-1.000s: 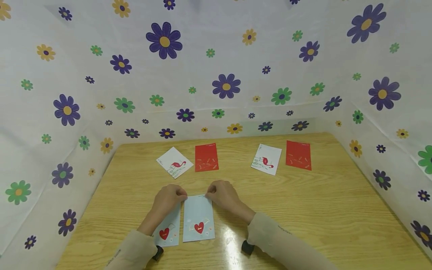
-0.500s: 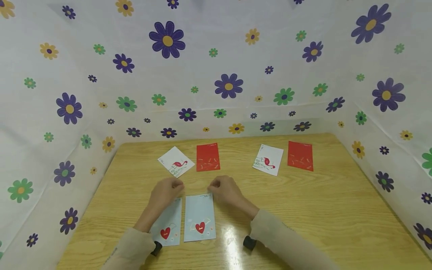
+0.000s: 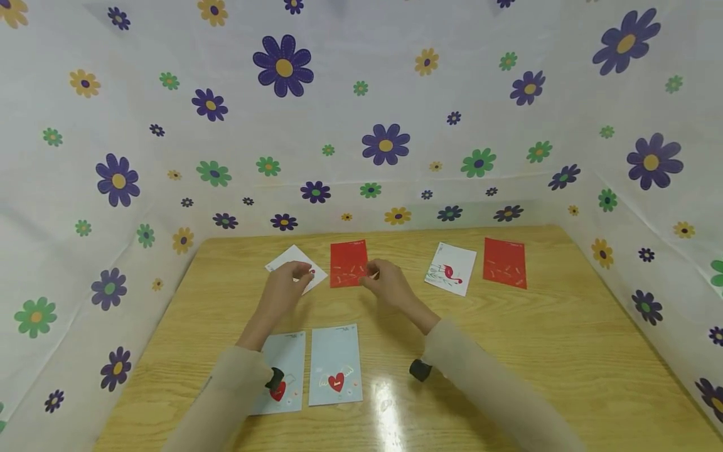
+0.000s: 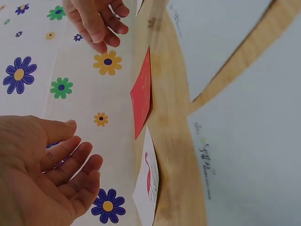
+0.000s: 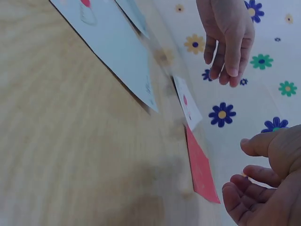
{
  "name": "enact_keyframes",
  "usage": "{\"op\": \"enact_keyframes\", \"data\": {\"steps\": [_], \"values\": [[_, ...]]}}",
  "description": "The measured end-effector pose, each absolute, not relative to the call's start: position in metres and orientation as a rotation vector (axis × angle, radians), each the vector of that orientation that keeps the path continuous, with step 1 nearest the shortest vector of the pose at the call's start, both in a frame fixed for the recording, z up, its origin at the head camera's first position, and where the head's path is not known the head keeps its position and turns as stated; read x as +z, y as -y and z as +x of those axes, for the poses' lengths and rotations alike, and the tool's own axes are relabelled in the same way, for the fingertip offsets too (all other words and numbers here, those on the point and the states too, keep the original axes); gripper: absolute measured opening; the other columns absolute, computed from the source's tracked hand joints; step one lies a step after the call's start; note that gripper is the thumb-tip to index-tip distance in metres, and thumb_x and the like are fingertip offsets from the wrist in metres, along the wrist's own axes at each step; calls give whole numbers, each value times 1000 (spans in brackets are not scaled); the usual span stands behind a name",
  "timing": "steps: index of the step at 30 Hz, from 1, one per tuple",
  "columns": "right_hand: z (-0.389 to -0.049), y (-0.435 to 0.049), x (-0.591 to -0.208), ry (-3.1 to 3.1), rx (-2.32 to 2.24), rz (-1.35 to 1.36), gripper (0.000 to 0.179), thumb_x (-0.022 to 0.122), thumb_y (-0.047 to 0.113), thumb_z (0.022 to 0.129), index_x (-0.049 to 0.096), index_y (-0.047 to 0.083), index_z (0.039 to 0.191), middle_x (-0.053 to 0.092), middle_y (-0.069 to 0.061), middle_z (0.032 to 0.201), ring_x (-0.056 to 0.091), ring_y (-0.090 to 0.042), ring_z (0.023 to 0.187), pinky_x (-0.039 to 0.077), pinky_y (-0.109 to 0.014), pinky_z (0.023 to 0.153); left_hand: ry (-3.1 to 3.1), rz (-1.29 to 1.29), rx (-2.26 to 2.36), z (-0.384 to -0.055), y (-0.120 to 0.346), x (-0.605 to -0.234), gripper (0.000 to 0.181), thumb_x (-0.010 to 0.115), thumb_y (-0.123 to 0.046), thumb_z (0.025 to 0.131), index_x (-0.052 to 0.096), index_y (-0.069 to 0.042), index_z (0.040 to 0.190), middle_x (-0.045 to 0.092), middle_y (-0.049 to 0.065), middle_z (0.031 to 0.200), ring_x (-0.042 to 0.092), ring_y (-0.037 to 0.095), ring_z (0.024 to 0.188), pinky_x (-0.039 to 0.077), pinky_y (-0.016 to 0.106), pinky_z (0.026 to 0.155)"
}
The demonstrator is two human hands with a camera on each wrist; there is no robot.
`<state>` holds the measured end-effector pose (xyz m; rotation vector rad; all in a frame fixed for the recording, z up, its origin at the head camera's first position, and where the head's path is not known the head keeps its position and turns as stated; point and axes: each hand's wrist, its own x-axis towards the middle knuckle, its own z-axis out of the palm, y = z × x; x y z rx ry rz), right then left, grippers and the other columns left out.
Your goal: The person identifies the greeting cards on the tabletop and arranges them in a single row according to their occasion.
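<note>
My left hand (image 3: 282,289) is raised in the air, holding nothing, its fingers loosely bent. In the head view it partly covers a white flamingo card (image 3: 289,255) at the back left. Opposite it, my right hand (image 3: 391,285) hovers with bare, relaxed fingers near the lower right corner of a red card (image 3: 347,253). Both wrist views show gaps between thumb and fingers. Closer to me, two pale blue cards lie side by side: the right one (image 3: 333,345) fully visible, the left one (image 3: 290,355) partly behind my left sleeve. Each bears a red heart.
A second flamingo card (image 3: 452,260) and a second red card (image 3: 504,258) lie at the back right of the wooden table (image 3: 542,351). White flowered cloth (image 3: 316,125) surrounds the back and sides.
Both hands have left the top edges of the blue cards and moved forward over the back-left cards. The blue cards stay flat on the table, side by side.
</note>
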<state>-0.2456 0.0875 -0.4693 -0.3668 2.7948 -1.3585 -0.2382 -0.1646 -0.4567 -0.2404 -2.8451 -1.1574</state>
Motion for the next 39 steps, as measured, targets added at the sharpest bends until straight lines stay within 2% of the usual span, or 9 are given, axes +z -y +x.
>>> {"op": "enact_keyframes", "data": {"steps": [4, 13, 19, 24, 26, 27, 31, 34, 39], "values": [[-264, -91, -468, -2795, -1351, -364, 44, 71, 15, 99, 60, -8, 135, 64, -21, 126, 62, -32, 106, 55, -43, 90, 2817, -274, -1160, -256, 159, -455, 35, 66, -17, 102, 65, 5, 130, 69, 20, 122, 65, 34, 110, 55, 47, 95], [-304, -97, -472, -2811, -1292, -376, 56, 69, 19, 98, 51, -10, 143, 54, -27, 142, 55, -42, 126, 47, -50, 106, 2914, -250, -1145, -296, 146, -455, 45, 63, -22, 105, 57, 1, 144, 62, 20, 139, 61, 34, 122, 55, 45, 94], [-322, -96, -482, -2807, -1219, -362, 63, 69, 26, 101, 46, -9, 148, 47, -25, 151, 42, -41, 142, 36, -50, 117, 3006, -290, -1075, -319, 139, -468, 56, 62, -23, 105, 46, 2, 152, 52, 19, 151, 52, 38, 135, 44, 50, 110], [-334, -92, -488, -2800, -1163, -395, 64, 66, 26, 103, 42, -8, 151, 45, -25, 154, 40, -40, 144, 33, -50, 119, 3062, -343, -1009, -334, 133, -483, 61, 62, -22, 105, 39, 3, 156, 44, 21, 157, 48, 40, 139, 37, 50, 116], [-338, -91, -490, -2820, -1097, -422, 62, 64, 26, 104, 41, -7, 151, 46, -24, 154, 41, -40, 144, 33, -49, 119, 3060, -367, -972, -338, 131, -488, 60, 62, -20, 104, 40, 4, 154, 44, 23, 156, 46, 40, 141, 35, 50, 118], [-339, -90, -491, -2829, -1068, -429, 61, 63, 26, 105, 41, -7, 151, 46, -24, 154, 41, -39, 144, 33, -49, 119, 3058, -384, -945, -340, 130, -490, 59, 62, -19, 104, 41, 5, 153, 44, 23, 156, 41, 40, 145, 32, 50, 119], [-341, -89, -494, -2855, -971, -436, 61, 61, 26, 106, 40, -5, 153, 46, -22, 155, 43, -38, 143, 34, -47, 119, 3059, -444, -858, -346, 124, -497, 56, 64, -16, 103, 45, 6, 151, 49, 23, 152, 44, 39, 142, 33, 48, 119], [-342, -88, -495, -2861, -923, -425, 65, 63, 29, 105, 37, -1, 156, 43, -18, 158, 40, -37, 144, 33, -48, 120, 3095, -434, -821, -347, 119, -499, 58, 66, -17, 101, 45, 3, 152, 52, 19, 151, 47, 37, 139, 35, 47, 118], [-346, -85, -499, -2905, -656, -475, 73, 64, 40, 103, 34, 7, 160, 35, -12, 164, 35, -37, 143, 32, -53, 119, 3208, -354, -744, -342, 113, -495, 66, 65, -26, 102, 37, -7, 159, 43, 11, 160, 36, 35, 147, 29, 49, 121]]}}
